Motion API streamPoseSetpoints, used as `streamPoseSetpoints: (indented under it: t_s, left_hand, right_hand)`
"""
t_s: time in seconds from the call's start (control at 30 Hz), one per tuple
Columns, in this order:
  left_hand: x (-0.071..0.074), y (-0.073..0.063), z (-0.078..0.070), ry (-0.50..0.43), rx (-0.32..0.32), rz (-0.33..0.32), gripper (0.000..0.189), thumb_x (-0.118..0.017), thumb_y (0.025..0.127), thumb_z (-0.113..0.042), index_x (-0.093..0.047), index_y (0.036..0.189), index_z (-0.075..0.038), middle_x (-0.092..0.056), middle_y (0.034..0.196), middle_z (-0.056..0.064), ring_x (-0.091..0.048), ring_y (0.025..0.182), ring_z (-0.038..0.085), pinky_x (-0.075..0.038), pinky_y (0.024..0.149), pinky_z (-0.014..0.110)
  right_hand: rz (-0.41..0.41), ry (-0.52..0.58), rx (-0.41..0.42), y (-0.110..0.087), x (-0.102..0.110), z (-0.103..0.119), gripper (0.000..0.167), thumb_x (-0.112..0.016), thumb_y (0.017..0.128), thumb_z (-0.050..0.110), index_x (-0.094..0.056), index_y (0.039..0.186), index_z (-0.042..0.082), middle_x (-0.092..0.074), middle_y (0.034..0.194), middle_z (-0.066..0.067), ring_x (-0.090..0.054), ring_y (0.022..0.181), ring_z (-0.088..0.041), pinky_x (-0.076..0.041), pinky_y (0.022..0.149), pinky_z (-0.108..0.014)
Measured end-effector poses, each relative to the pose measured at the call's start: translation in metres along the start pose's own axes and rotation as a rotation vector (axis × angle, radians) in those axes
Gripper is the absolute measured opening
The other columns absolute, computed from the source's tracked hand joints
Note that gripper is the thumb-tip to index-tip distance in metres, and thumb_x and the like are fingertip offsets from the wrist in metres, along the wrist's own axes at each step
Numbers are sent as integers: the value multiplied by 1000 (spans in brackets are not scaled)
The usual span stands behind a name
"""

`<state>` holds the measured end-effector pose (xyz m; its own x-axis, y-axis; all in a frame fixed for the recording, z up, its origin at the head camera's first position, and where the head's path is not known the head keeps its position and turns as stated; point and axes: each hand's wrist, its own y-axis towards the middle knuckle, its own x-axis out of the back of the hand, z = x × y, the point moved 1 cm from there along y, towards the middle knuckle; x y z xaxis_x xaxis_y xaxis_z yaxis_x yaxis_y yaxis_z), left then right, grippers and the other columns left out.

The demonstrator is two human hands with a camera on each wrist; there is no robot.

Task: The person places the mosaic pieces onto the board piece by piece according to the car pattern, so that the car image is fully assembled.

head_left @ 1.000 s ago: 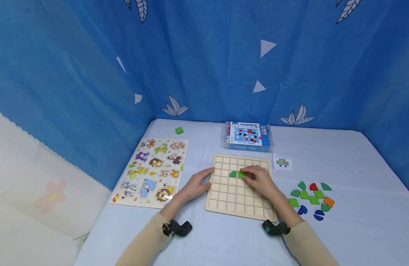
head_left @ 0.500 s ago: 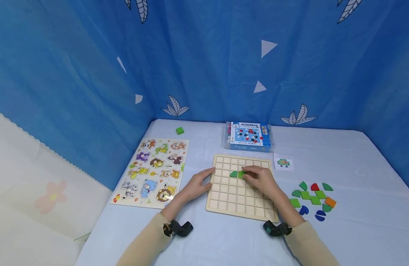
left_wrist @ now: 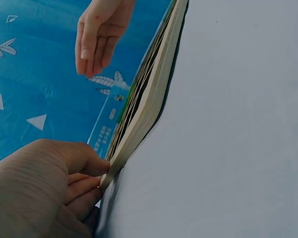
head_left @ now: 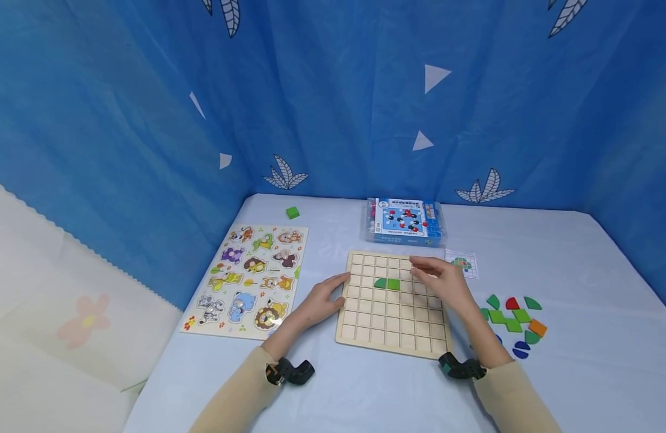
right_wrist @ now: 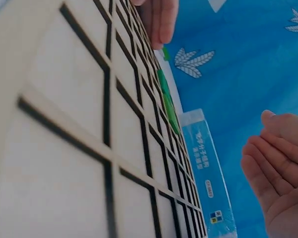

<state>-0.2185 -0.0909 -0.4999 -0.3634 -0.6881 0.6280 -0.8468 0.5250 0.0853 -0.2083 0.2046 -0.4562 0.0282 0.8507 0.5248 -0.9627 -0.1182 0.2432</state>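
A wooden grid board [head_left: 389,325] lies on the table. My left hand [head_left: 319,304] rests along its left edge. In the left wrist view the left thumb [left_wrist: 84,158] touches the board's rim, with the fingers just below. Two green pieces sit side by side in the grid: a dark green quarter-circle [head_left: 381,282] and a light green square [head_left: 393,284]. My right hand [head_left: 443,281] hovers over the board's right side, apart from both pieces. Nothing shows between its fingers in the right wrist view, where the hand [right_wrist: 283,173] is loosely curved.
Right of the board lie several loose pieces: green squares [head_left: 513,325], a red quarter-circle [head_left: 512,304], an orange square [head_left: 538,328] and blue half-circles [head_left: 520,353]. A pattern card [head_left: 470,270], a boxed set [head_left: 403,222], an animal puzzle [head_left: 246,288] and a green block [head_left: 292,212] surround it.
My right hand has let go of the light green square and moved up and right, leaving that piece in the grid beside the quarter-circle. The left hand has stayed at the board's edge.
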Motion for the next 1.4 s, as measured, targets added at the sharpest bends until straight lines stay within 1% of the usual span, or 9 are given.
streamPoseSetpoints:
  t_s: [0.1,0.33,0.57,0.67,0.8,1.03,1.13,1.33,1.4]
  left_hand:
    - [0,0,1,-2,3,-5,58,-57,88,-3,-38,143,-1,-40,145,14,-33,135,25,-28,111,36]
    - [-1,0,2,-12,17,11,59,-57,88,-4,-38,143,-2,-38,146,13,-32,135,24,-27,112,35]
    - [-1,0,2,-3,6,5,58,-57,88,-4,-38,143,-2,-39,145,13,-32,135,25,-27,111,35]
    - [0,0,1,-3,-7,4,58,-57,88,-4,-38,143,-1,-39,145,14,-33,135,25,-28,111,36]
    - [0,0,1,0,-14,1,58,-57,88,-3,-38,143,0,-39,145,15,-33,134,27,-28,111,37]
    - [-1,0,1,3,28,-5,60,-58,87,-4,-39,143,-3,-39,145,12,-32,135,24,-27,111,33]
    - [-1,0,2,-2,35,-3,59,-58,87,-4,-39,143,-4,-40,145,12,-33,135,24,-27,111,34]
    - [-2,0,2,-3,29,-2,58,-58,88,-4,-39,143,-2,-40,145,13,-33,135,25,-28,111,36]
    - [-2,0,2,-3,23,-1,58,-58,88,-4,-39,143,-2,-40,145,13,-33,135,25,-28,111,35]
  right_hand:
    - [-38,-7,9,1,7,-4,37,-64,90,28,-64,122,8,-66,112,-10,-62,102,-24,-55,83,-33]
    - [-219,-141,32,14,30,-104,34,-66,85,44,-65,118,36,-65,109,13,-62,95,-4,-52,72,-13]
    - [-232,-159,-91,-18,85,-43,41,-66,89,31,-64,123,8,-65,114,-14,-63,97,-19,-50,71,-9]
    - [-234,-211,-138,-33,109,-26,44,-65,90,30,-62,123,1,-63,115,-19,-61,92,-2,-46,71,-4]
    - [-238,-257,-203,-51,136,-34,45,-64,90,31,-60,124,0,-65,112,-13,-47,84,20,-42,69,0]
    - [-206,-325,-275,-80,161,-60,44,-59,94,29,-58,124,-2,-63,109,-6,-40,84,23,-39,66,2]
    - [-170,-361,-282,-89,162,-71,41,-59,94,27,-58,124,-2,-61,114,-18,-46,85,16,-39,62,1]
    - [-111,-381,-307,-98,157,-94,37,-57,95,17,-56,126,-3,-56,121,-27,-55,102,-38,-40,59,-1]
    - [-97,-387,-318,-101,155,-100,36,-57,94,12,-56,126,-4,-56,121,-28,-54,104,-41,-40,60,-1]
